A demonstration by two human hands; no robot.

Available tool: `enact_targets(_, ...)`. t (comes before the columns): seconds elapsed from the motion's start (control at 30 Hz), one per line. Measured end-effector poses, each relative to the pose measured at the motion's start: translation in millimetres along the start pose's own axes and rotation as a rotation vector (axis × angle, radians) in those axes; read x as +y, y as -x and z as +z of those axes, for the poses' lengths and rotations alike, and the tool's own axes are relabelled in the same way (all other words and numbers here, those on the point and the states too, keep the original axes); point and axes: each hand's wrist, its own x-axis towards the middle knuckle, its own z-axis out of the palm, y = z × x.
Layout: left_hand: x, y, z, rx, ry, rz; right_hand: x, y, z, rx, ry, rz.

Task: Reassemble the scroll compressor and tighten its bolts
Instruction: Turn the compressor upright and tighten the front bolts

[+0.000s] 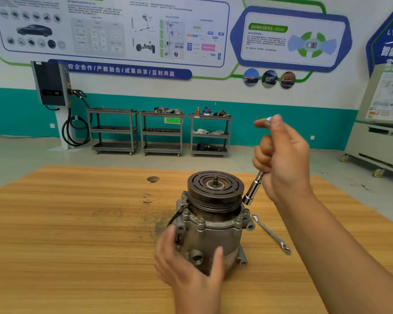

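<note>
This is an automotive training workshop. Posters (114, 30) of cars and vehicle systems span the top of the frame. A wall-mounted charging unit (51, 83) with coiled cable hangs at upper left, and three steel trolleys (161, 132) carrying parts stand mid-frame.

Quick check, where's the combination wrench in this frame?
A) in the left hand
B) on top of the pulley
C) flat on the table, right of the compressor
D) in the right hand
C: the wrench lies flat on the table right of the compressor, while the right hand grips a socket driver.
</note>
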Motion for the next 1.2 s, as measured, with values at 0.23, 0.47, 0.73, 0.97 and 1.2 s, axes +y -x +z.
enact_targets(0.23, -38.3, -71.5, -21.7, -0.622, 0.237, -0.267, 6.0, 5.2, 4.4, -0.234, 0.013, 0.155)
enact_targets(0.47, -50.6, -93.7, -17.8, -0.911, 0.246, -0.267, 14.1, 2.8, 1.6, -0.256, -0.119, 0.257)
enact_targets(0.73, -51.9, -87.2, -21.2, -0.849, 0.222, -0.264, 23.1, 16.1, 25.2, 0.043, 0.263, 0.076)
enact_targets(0.97, -49.6, -82.1, -21.3, -0.812, 0.223, -0.246, 25.3, 20.3, 39.0, 0.2, 0.446, -0.062)
enact_targets(1.2, -51.3, -68.8, -23.0, -0.788, 0.189, -0.293, -17.9, -0.8, 1.8, -0.126, 0.191, -0.043)
